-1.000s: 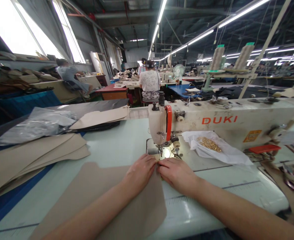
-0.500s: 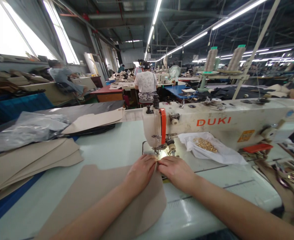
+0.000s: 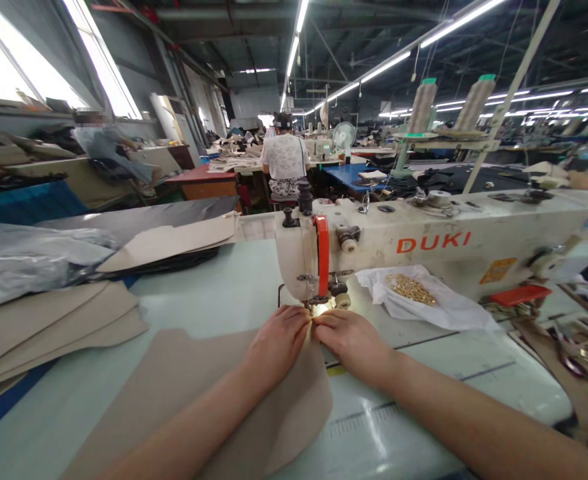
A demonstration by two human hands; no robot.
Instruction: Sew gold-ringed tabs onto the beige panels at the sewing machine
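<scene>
A large beige fabric panel lies on the pale green sewing table, its far edge running up to the needle area of the sewing machine. My left hand presses on the panel's upper edge, with its fingertips pinched together just in front of the presser foot. From the other side my right hand meets it, fingers closed at the same spot on the panel's edge. The fingertips of both hands nearly touch under the machine's lamp. What lies exactly between them is too small to make out.
To the right, a white bag holds small gold metal pieces beside the machine arm. Stacked beige panels and a clear plastic bag lie left. Thread cones stand behind. A person in a patterned top sits ahead.
The view has shifted slightly, so the background and the left-hand stacks appear farther left. Both hands remain at the needle on the panel's edge, with little visible movement.
</scene>
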